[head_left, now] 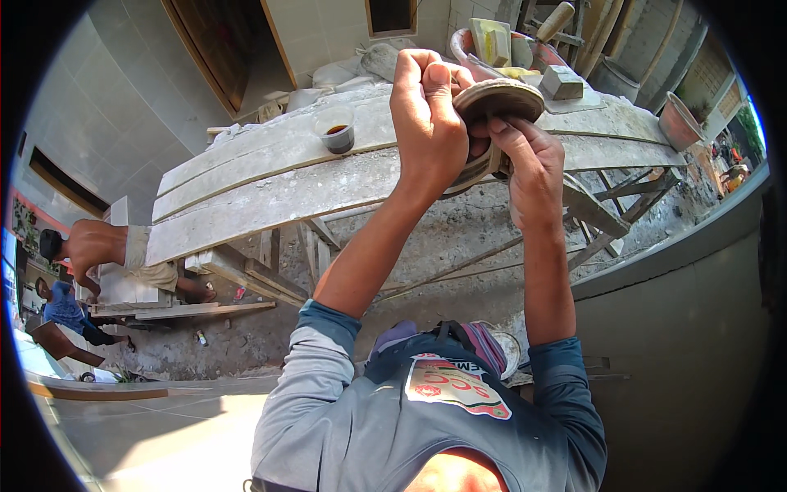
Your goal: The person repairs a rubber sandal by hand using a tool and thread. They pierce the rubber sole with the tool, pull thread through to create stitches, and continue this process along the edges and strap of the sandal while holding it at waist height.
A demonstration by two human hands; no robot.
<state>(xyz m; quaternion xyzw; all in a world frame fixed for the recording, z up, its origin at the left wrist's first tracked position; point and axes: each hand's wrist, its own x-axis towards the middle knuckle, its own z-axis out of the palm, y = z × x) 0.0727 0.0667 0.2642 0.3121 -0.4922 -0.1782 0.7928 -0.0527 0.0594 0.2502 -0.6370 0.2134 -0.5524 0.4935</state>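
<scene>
Both my hands are raised over the plank platform, around a round brown disc (502, 100) with a thick pale rim. My left hand (430, 123) is closed at the disc's left side, its fingers curled near the rim. From below, my right hand (529, 164) grips it, thumb pressed against the dark underside. A curved brown band (474, 170) shows between my wrists; whether it joins the disc I cannot tell. Behind my left hand, a clear plastic cup (336, 131) with dark liquid stands on the boards.
Dusty planks (270, 193) rest on wooden trestles (611, 213). At the back are a grey block (562, 83), a wooden handle (556, 22), a yellowish block (492, 43) and pale sacks (336, 74). A reddish bucket (680, 121) stands right. Two people (102, 246) work at far left.
</scene>
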